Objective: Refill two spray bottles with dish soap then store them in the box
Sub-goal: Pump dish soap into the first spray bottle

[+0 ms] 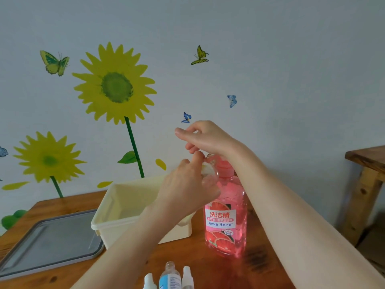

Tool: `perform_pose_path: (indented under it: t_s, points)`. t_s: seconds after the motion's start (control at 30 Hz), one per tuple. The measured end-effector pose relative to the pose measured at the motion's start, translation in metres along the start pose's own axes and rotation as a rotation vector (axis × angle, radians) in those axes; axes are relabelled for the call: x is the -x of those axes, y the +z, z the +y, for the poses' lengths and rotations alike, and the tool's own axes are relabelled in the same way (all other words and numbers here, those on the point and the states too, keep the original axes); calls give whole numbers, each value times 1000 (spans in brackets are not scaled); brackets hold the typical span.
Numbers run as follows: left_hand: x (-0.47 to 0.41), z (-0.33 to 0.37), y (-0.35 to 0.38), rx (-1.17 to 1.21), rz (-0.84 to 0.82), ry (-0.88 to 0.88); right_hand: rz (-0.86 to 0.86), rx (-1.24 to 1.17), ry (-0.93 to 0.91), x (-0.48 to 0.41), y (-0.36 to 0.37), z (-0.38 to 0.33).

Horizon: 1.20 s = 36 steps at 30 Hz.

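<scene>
A large pink dish soap bottle (pixel 226 222) with a pink pump top stands on the wooden table. My left hand (pixel 187 188) grips a small clear spray bottle (pixel 209 176) without its cap, holding its mouth up by the pump spout. My right hand (pixel 205 137) rests on top of the pump with its fingers loosely curled and holds nothing. A second open bottle with a blue label (pixel 169 277) stands at the near table edge between two white spray caps (pixel 150 282) (pixel 187 276). The cream plastic box (pixel 125 207) sits open behind my left forearm.
A grey box lid (pixel 50 240) lies flat on the table to the left of the box. A second wooden table (pixel 366 161) stands at the far right. The wall with sunflower stickers is directly behind the table.
</scene>
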<state>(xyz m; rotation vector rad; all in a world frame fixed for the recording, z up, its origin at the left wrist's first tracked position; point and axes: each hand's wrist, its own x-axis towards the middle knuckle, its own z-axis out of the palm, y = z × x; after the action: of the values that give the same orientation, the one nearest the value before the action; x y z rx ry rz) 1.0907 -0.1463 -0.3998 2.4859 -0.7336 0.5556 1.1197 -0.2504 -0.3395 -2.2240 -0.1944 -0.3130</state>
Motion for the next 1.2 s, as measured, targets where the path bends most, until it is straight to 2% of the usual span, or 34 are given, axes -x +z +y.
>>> perform_pose_path:
  t_s: [0.1, 0.23, 0.33, 0.47, 0.6, 0.7, 0.8, 0.97, 1.1, 1.2]
  points:
    - [-1, 2, -1, 5, 39, 4, 23, -50, -44, 0, -5, -1]
    - [6, 2, 9, 45, 8, -49, 110, -74, -69, 2, 3, 10]
    - [2, 0, 3, -36, -3, -15, 68, -57, -44, 2, 4, 5]
    - [-3, 2, -2, -119, 71, 20, 41, -90, -37, 2, -5, -5]
    - [3, 1, 10, -54, 50, -29, 95, 18, -41, 3, 4, 4]
    - [1, -2, 7, -83, 23, -12, 56, 66, -30, 4, 6, 3]
    - [-3, -1, 1, -108, 44, 19, 21, 27, -20, 1, 0, -2]
    - [4, 0, 8, 9, 32, -22, 118, -65, -53, 0, 3, 9]
    - [0, -2, 1, -39, -21, 8, 70, -105, -37, -2, 2, 6]
    - [-6, 0, -3, -53, 12, 31, 68, -141, -33, -3, -4, 1]
